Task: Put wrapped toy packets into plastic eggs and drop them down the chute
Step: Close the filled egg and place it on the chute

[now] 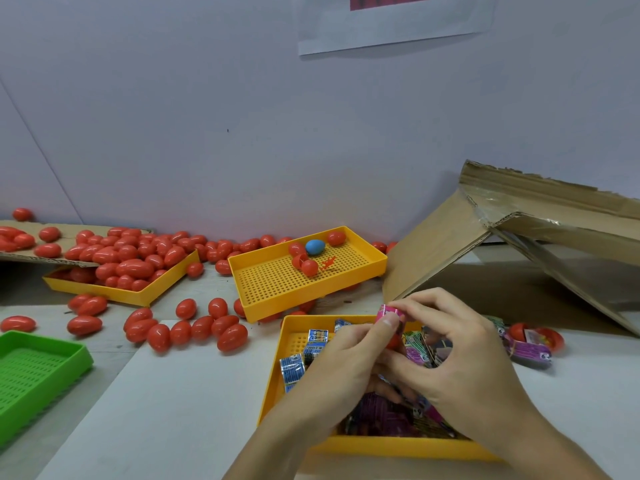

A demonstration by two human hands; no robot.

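Both hands (408, 355) pinch a pink packet (389, 311).

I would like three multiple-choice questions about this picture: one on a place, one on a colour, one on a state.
1. Where does the blue egg lie?
A. in the green tray
B. in the yellow perforated tray behind the hands
C. on the cardboard chute

2. What colour is the tray at the left edge?
A. green
B. blue
C. white

3. What do the two hands do?
A. lie flat on the table
B. hold a pink wrapped packet together
C. lift a tray

Answers:
1 B, it lies among red eggs in that tray.
2 A, the green tray shows there.
3 B, left hand and right hand pinch the packet.
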